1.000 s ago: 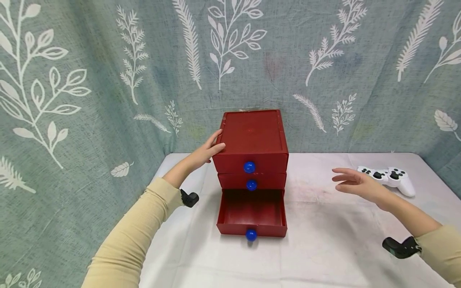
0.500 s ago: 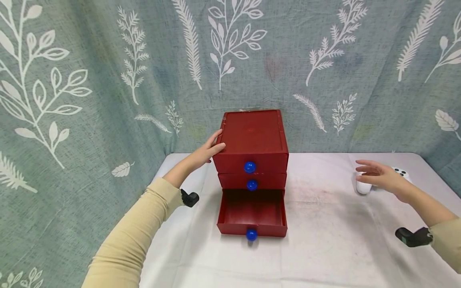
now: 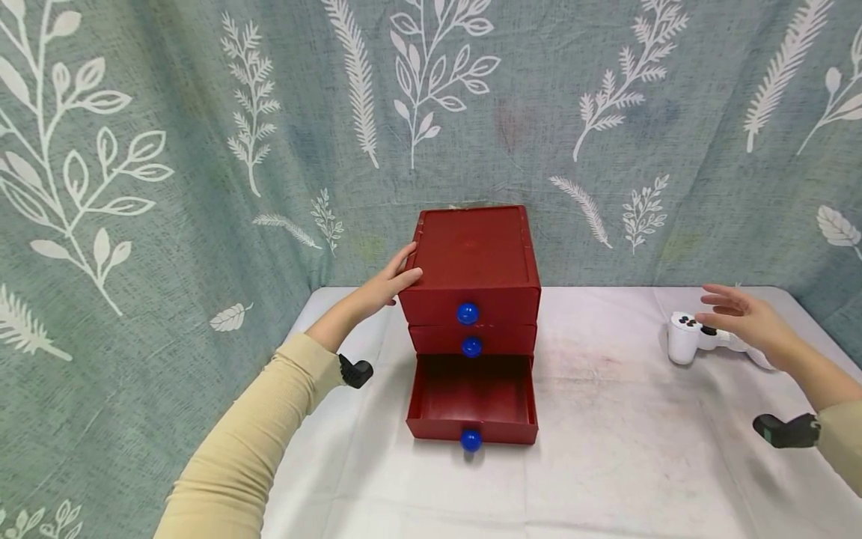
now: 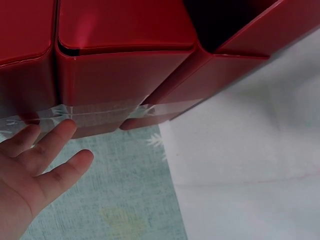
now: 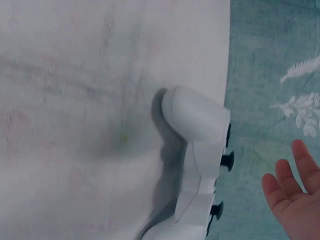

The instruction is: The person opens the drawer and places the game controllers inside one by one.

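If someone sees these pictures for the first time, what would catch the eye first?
Probably the red drawer box at the table's middle, with blue knobs and its bottom drawer pulled open. The left hand rests on its top left edge. At the right, the open right hand hovers over a white game controller.

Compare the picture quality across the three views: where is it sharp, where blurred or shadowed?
Head view: even light, sharp; the open bottom drawer is dark at the back. Left wrist view: the red cabinet is close but fairly sharp, with glare on tape. Right wrist view: soft blur; the white controller casts a grey shadow on the cloth.
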{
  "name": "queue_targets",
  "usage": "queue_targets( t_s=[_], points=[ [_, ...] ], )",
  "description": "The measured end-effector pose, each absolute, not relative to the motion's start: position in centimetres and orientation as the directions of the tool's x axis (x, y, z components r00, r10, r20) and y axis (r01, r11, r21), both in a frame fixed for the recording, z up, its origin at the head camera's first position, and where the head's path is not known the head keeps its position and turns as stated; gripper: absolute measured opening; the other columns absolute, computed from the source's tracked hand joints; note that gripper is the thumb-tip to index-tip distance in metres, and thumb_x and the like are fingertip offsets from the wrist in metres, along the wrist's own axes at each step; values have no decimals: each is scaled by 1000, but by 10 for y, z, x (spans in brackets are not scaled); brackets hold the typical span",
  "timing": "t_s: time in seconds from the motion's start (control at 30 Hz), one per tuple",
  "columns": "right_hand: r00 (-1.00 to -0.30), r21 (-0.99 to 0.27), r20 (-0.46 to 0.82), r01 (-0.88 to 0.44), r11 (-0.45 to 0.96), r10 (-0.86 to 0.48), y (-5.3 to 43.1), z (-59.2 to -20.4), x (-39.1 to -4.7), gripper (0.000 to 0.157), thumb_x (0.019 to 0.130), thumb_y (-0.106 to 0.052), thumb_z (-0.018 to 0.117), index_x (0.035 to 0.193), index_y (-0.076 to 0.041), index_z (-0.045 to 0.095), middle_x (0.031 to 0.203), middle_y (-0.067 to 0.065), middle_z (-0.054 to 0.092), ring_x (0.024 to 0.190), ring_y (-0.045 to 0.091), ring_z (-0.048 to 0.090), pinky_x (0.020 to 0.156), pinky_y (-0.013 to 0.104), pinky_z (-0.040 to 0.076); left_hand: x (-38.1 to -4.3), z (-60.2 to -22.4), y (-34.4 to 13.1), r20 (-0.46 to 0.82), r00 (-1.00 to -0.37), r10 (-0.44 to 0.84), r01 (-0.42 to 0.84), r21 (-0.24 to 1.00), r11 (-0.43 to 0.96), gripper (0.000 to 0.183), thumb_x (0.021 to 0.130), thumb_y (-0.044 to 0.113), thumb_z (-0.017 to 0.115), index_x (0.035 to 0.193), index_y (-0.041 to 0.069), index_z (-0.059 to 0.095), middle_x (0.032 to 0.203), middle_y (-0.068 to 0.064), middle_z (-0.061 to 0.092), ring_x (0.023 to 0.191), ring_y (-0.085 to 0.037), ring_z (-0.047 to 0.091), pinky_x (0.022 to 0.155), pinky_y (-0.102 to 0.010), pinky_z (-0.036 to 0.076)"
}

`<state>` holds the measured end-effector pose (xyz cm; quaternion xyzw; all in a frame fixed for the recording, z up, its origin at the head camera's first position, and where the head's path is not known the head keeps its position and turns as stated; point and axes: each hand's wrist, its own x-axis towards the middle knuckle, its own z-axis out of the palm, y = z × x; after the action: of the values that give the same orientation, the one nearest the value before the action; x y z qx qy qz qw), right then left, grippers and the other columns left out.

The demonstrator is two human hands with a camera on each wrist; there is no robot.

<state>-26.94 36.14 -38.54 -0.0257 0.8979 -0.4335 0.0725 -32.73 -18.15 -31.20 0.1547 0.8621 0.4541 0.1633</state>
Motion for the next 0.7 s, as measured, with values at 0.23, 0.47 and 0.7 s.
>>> queue_targets(
  t_s=[0.23,0.47,0.7],
  points=[
    [-995,-759,-95,56,649,-25,401,-420,-290,83,91,-44,51,148,-8,4,146,23,23,131,44,17,96,61,25,-327,-312,-181,-143,-897,419,122,830,544,65,94,46,36,146,38,-1,150,-9,20,131,-30,31,89,-51,34],
    [-995,-744,-20,78,664,95,464,-492,-331,88,84,-55,53,148,-29,-2,148,28,11,130,51,13,93,67,20,-328,-313,-180,-145,-894,423,125,828,547,65,94,47,36,146,38,-1,149,-9,23,129,-29,33,85,-46,34],
    [-991,-793,-22,99,601,134,476,-504,-324,92,85,-53,54,147,-22,-6,148,31,0,131,53,2,96,68,14,-328,-312,-180,-147,-898,414,116,830,546,65,94,47,37,146,38,0,149,-8,22,131,-28,32,88,-50,34]
  ],
)
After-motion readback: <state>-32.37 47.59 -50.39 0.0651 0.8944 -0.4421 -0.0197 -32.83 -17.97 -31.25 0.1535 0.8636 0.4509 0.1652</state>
